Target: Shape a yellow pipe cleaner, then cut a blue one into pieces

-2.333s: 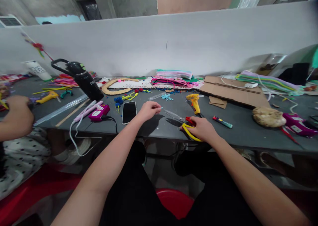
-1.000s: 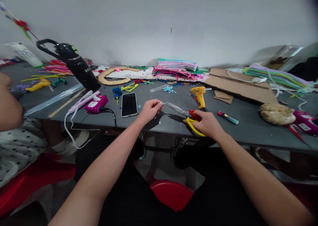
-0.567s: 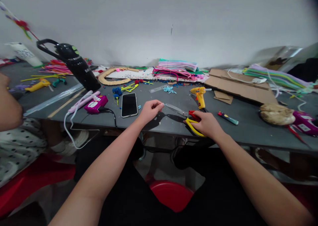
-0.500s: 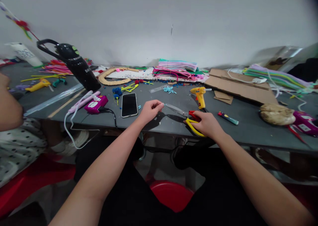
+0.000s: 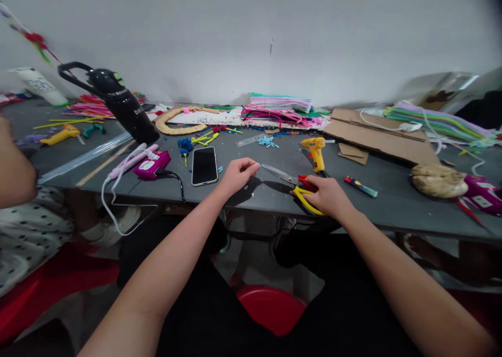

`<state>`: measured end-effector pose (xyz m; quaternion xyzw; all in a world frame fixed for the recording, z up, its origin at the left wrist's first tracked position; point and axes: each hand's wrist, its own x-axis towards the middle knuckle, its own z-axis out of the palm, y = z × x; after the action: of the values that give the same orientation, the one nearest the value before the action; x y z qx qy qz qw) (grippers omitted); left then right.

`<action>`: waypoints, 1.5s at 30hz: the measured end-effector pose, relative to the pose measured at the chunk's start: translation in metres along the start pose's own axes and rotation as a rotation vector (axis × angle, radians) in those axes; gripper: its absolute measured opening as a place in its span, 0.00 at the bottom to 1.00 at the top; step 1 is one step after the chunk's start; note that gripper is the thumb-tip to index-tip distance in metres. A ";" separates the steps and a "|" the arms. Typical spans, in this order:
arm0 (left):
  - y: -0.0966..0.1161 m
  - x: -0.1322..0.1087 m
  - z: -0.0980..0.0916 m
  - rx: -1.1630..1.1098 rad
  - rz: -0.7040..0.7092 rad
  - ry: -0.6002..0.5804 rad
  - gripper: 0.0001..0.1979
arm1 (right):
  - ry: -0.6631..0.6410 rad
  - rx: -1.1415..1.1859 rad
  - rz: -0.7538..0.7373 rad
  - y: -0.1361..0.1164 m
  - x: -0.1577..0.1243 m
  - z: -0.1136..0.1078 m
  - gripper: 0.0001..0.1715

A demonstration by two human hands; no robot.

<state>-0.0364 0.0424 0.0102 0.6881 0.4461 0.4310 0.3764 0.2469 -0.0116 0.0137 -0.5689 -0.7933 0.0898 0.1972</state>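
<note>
My right hand (image 5: 324, 194) is closed round the red and yellow handles of the scissors (image 5: 280, 174), whose blades point left over the table. Just beyond the blade tips, my left hand (image 5: 241, 173) pinches something too small to make out, with a bit of light blue near its fingertips. A black-screened phone (image 5: 204, 165) lies left of my left hand. Small light blue pieces (image 5: 268, 141) are piled behind the blades, beside a clear ruler (image 5: 248, 140). The yellow glue gun (image 5: 316, 153) rests behind my right hand.
A black bottle (image 5: 125, 108) and a purple device (image 5: 152, 165) with cables stand on the left. Pink stems (image 5: 274, 115) lie at the back, cardboard (image 5: 380, 132) at the back right, and a lighter (image 5: 361, 187) on the right. A person's arm (image 5: 15, 163) shows at far left.
</note>
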 end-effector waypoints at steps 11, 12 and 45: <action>0.003 -0.002 -0.001 -0.015 0.004 -0.024 0.16 | 0.055 0.049 0.063 -0.002 -0.001 0.000 0.21; 0.003 -0.002 -0.001 -0.019 0.001 -0.022 0.16 | 0.065 0.061 0.085 -0.003 -0.002 -0.001 0.22; 0.004 -0.002 -0.001 0.010 0.025 -0.011 0.15 | 0.013 0.024 0.051 -0.002 0.000 -0.001 0.13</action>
<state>-0.0366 0.0392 0.0135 0.6978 0.4377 0.4295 0.3702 0.2458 -0.0118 0.0151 -0.5873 -0.7761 0.1005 0.2067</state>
